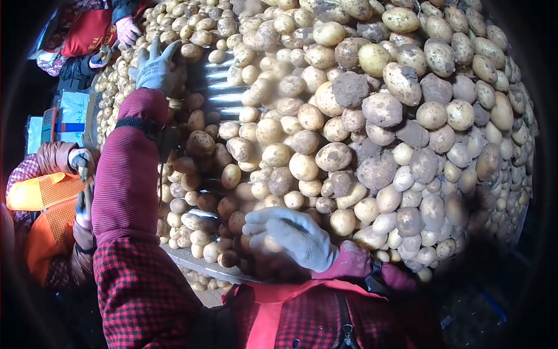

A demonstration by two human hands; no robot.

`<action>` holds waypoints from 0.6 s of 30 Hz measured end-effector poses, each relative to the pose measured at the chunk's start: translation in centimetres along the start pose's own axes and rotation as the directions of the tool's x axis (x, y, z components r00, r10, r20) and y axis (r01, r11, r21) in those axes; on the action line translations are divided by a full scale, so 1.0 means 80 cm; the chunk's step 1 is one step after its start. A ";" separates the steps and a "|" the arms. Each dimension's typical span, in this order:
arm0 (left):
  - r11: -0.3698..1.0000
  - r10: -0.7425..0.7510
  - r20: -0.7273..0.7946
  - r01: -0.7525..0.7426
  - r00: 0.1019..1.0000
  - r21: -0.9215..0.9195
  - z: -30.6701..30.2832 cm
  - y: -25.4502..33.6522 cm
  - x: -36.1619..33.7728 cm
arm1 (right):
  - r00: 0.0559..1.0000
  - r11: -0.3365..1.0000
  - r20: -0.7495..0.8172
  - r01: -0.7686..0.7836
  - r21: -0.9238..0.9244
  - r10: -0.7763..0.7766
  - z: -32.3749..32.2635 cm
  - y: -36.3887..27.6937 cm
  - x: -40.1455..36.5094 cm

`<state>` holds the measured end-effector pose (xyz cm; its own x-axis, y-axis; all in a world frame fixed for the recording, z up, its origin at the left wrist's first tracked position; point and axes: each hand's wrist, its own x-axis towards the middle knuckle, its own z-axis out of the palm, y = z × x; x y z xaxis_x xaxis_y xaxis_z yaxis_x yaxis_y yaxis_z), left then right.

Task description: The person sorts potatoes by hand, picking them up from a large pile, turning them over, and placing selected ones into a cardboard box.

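A wide bed of dirty yellow potatoes [349, 116] covers shiny metal rollers [218, 87]. My left hand [154, 67], in a grey-white work glove with a dark red sleeve, reaches far out to the upper left, fingers spread, and rests on potatoes at the bed's left side. Close to my body, my right hand [290, 235] wears the same kind of glove. It lies cupped, palm down, over small potatoes [232, 221] at the near edge. Whether its fingers grip one is hidden by the glove.
The bed's metal rim [197, 264] runs along the near left side. A person in an orange vest [46, 215] stands at the left with a gloved hand [80, 158]. Another person in red at top left has a pink glove [127, 29] on the potatoes.
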<state>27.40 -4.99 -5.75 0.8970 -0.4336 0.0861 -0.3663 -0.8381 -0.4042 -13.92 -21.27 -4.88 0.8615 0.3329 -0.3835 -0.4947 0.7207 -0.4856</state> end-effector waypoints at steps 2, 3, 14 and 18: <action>0.999 -0.037 0.005 0.037 0.999 0.034 -0.002 0.006 -0.007 | 1.000 1.000 -0.014 0.020 -0.001 -0.020 0.003 0.005 0.000; 0.997 0.050 -0.181 -0.059 0.982 -0.042 -0.012 0.018 -0.026 | 0.999 1.000 -0.021 0.030 -0.002 -0.030 0.004 0.007 0.000; 0.814 0.390 -0.083 -0.386 0.917 -0.434 -0.048 0.044 -0.232 | 0.999 0.995 -0.021 0.029 -0.094 -0.031 0.006 0.011 0.002; 0.873 0.286 -0.197 -0.339 0.938 -0.349 -0.053 0.034 -0.289 | 1.000 0.993 -0.014 0.026 -0.116 -0.028 0.005 0.012 -0.002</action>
<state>4.63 1.34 -4.95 0.6880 -0.7111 0.1446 -0.7106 -0.7006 -0.0641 -14.51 -20.39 -4.94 0.8732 0.3039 -0.3810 -0.4821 0.6537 -0.5834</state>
